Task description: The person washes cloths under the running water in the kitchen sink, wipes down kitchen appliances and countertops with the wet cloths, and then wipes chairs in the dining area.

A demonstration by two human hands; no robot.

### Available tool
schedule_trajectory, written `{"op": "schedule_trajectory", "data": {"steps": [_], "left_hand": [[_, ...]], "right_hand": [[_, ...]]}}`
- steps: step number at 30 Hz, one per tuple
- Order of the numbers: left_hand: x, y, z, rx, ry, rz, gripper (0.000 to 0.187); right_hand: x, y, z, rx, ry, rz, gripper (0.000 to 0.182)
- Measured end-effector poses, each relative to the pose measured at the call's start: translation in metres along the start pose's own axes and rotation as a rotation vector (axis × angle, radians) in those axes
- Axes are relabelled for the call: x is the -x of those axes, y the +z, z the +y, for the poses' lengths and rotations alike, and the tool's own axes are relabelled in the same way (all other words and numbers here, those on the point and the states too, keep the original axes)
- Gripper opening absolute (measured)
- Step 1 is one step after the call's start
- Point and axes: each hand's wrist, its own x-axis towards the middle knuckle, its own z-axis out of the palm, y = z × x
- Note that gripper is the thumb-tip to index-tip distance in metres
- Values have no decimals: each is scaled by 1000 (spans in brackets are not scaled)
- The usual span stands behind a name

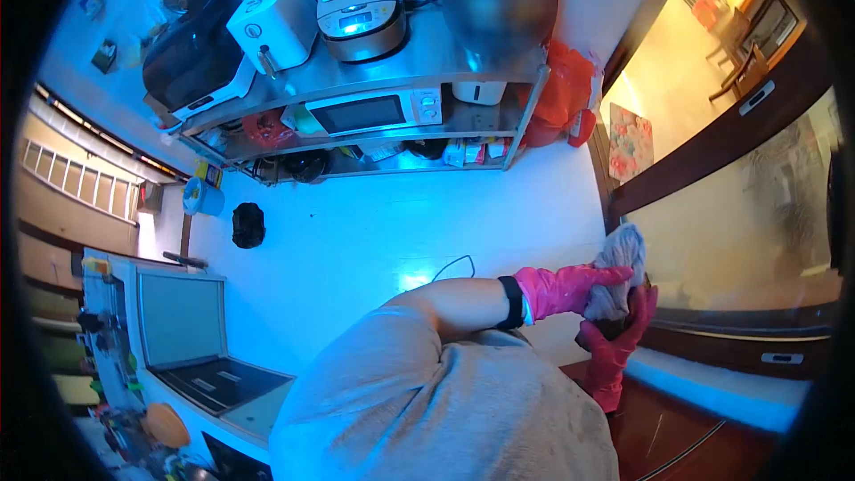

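Observation:
My left hand [570, 289], in a pink rubber glove with a black band at the wrist, is closed on a bunched grey cloth [621, 269]. Just below it, my right hand [626, 343], also in a pink glove, curls around a dark object [602, 331]. The fingers and the cloth cover most of that object, so its kind does not show. Cloth and dark object are close together, seemingly in contact. Both hands are beside a dark-framed glass sliding door [739, 223] on the right.
A metal shelf [356, 80] carries a rice cooker [360, 13], a white appliance [272, 25] and a microwave [370, 113]. Red bags [566, 89] hang at its right end. A black bag [248, 224] lies on the floor. A counter with a stove [209, 383] stands lower left.

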Motion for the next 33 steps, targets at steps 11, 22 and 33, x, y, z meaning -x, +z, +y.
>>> {"op": "schedule_trajectory", "data": {"steps": [11,22,33], "left_hand": [[-62,-51,15,-292,315,335,49],[33,-161,340,-873,900,1026,51],[-17,-347,513,-1997,61,2002,76]], "right_hand": [[-53,-52,123,-1036,977,-258,74],[-105,-79,224,-1016,911,-208,49],[-225,-49,222,-836,1003,77,30]]}}
